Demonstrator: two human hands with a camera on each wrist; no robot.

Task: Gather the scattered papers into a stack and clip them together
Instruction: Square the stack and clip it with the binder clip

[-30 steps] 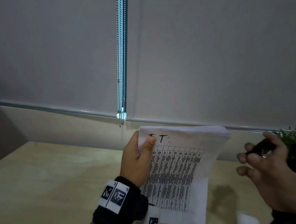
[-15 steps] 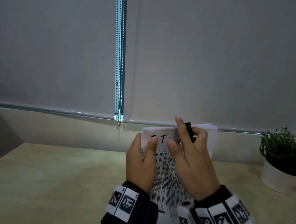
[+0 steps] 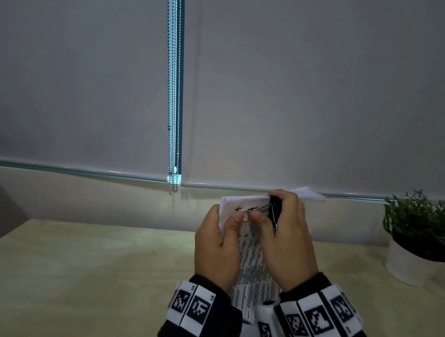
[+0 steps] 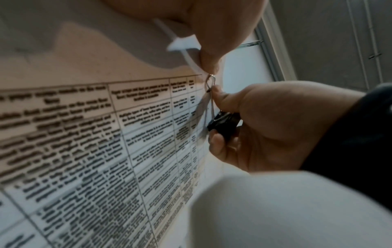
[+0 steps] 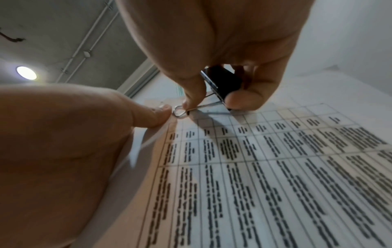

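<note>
A stack of white papers [image 3: 253, 279] with a printed table stands upright above the wooden table [image 3: 79, 276]. My left hand [image 3: 228, 228] grips its upper left corner, thumb on the front page. My right hand [image 3: 265, 218] pinches a black binder clip [image 3: 275, 205] at the stack's top edge. The clip [image 5: 222, 82] sits between thumb and fingers of the right hand [image 5: 222, 33], and one wire handle lies over the front page [image 5: 275, 167] towards my left thumb [image 5: 148, 115]. Fingers hide whether the clip's mouth bites the sheets. The left wrist view shows the clip [image 4: 224, 120] against the page [image 4: 84, 151].
A green plant in a white pot [image 3: 416, 258] stands on the table at the right. Grey roller blinds with a bead chain [image 3: 172, 113] hang behind the table, close to the top of the papers.
My right hand came in from the right with the clip and now holds it at the stack's top edge. The clip's wire handle has swung out over the front page. The left hand keeps its grip.
</note>
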